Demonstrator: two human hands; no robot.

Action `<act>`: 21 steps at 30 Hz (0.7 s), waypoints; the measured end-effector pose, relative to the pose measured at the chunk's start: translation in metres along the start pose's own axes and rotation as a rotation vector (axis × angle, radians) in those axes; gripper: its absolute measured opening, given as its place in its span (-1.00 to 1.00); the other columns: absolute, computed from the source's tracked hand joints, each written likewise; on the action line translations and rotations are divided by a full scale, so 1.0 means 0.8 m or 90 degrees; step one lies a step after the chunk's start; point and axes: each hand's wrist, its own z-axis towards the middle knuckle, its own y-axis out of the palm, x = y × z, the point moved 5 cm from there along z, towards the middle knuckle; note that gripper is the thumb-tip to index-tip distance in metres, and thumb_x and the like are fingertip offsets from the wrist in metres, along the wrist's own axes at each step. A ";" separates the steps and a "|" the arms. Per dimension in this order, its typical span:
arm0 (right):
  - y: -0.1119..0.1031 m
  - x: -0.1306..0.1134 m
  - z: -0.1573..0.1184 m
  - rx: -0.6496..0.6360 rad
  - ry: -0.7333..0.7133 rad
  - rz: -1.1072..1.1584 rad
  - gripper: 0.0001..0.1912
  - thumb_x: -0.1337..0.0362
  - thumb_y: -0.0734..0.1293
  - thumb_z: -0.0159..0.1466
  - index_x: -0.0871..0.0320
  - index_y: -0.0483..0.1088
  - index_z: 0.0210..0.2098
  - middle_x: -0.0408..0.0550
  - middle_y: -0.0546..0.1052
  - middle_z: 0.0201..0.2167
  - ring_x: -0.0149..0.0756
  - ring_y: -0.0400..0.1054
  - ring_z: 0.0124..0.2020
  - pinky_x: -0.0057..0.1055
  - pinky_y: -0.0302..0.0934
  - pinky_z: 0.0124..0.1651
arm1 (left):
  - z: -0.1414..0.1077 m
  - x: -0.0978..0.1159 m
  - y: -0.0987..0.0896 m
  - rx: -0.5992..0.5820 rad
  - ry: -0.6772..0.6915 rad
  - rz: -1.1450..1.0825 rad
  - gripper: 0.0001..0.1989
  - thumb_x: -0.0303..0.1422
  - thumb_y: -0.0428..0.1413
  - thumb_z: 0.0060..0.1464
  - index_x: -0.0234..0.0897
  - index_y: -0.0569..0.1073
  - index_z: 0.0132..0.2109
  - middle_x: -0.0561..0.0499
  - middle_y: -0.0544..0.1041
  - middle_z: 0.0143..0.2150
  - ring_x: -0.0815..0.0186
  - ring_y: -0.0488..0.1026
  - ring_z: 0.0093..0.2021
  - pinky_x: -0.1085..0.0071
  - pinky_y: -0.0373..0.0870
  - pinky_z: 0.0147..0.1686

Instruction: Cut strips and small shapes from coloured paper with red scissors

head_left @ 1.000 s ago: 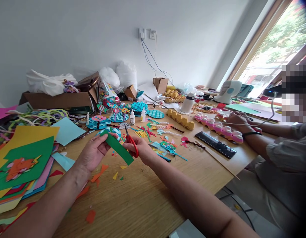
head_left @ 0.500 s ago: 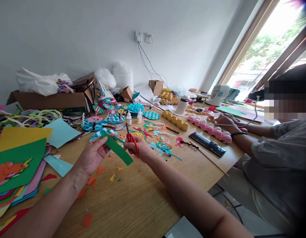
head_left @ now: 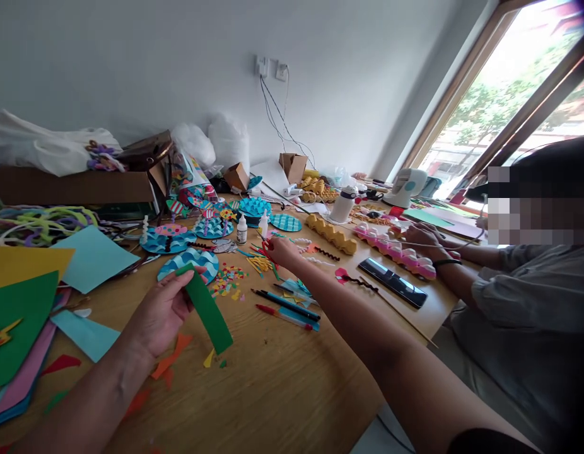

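Observation:
A green paper strip (head_left: pixel 210 315) hangs from my left hand (head_left: pixel 171 302), pinched at its upper end between thumb and fingers. My right hand (head_left: pixel 283 253) is stretched out over the middle of the table, closed on red-handled scissors (head_left: pixel 267 248) whose blades I cannot clearly make out. Just below it lies a pile of thin yellow paper strips (head_left: pixel 258 265), with a narrow green strip (head_left: pixel 275 271) at its edge. Small coloured paper bits (head_left: pixel 229 279) are scattered between my hands. Behind the green paper is a blue wave-patterned disc (head_left: pixel 171 270).
Pens (head_left: pixel 285 306) lie below my right forearm. Two glue bottles (head_left: pixel 241 229) stand behind the strips. Coloured sheets (head_left: pixel 22 321) are stacked at left. A black phone (head_left: pixel 392 282) and egg-carton strips (head_left: pixel 330 234) lie at right, near a co-worker's hands (head_left: pixel 422 239).
My right hand has moved away from the green paper, forward and to the right, with the scissors. My left hand has shifted slightly left and down with the strip. The view has turned a little.

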 end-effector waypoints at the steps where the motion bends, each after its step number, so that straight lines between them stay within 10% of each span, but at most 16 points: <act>1: 0.003 0.001 0.002 -0.010 0.000 -0.023 -0.82 0.26 0.26 0.15 0.24 0.43 -0.42 0.14 0.50 -0.33 -0.19 0.34 -0.28 -0.44 0.02 -0.40 | 0.001 -0.001 -0.001 0.005 -0.001 0.001 -0.90 -0.49 0.14 -0.07 -0.36 0.55 -0.37 0.05 0.55 -0.50 0.41 0.47 -0.47 0.57 0.42 -0.51; 13: -0.060 -0.020 -0.055 -0.014 -0.087 0.008 -0.76 0.12 0.29 0.12 0.20 0.36 -0.44 -0.08 0.45 -0.48 -0.38 0.27 -0.46 -0.49 -0.03 -0.49 | -0.004 -0.001 0.005 -0.008 0.002 0.040 -0.89 -0.43 0.15 -0.11 -0.34 0.56 -0.38 0.04 0.54 -0.51 0.37 0.44 -0.48 0.52 0.38 -0.51; 17: -0.033 -0.079 -0.118 -0.272 -0.161 0.450 -0.76 0.15 0.35 0.05 0.20 0.30 -0.43 -0.20 0.39 -0.55 -0.52 0.19 -0.61 -0.55 0.04 -0.55 | -0.019 0.012 0.019 -0.021 0.055 0.042 -0.88 -0.42 0.16 -0.12 -0.34 0.55 -0.37 0.06 0.51 -0.53 0.40 0.41 -0.49 0.54 0.34 -0.50; 21: -0.013 -0.117 -0.164 -0.363 -0.161 0.583 -0.72 0.14 0.39 -0.01 0.21 0.30 -0.45 -0.28 0.30 -0.63 -0.54 0.15 -0.62 -0.57 0.04 -0.58 | -0.027 0.029 0.024 -0.027 0.137 0.044 -0.91 -0.41 0.17 -0.14 -0.31 0.55 -0.41 0.08 0.50 -0.53 0.40 0.38 -0.50 0.54 0.32 -0.51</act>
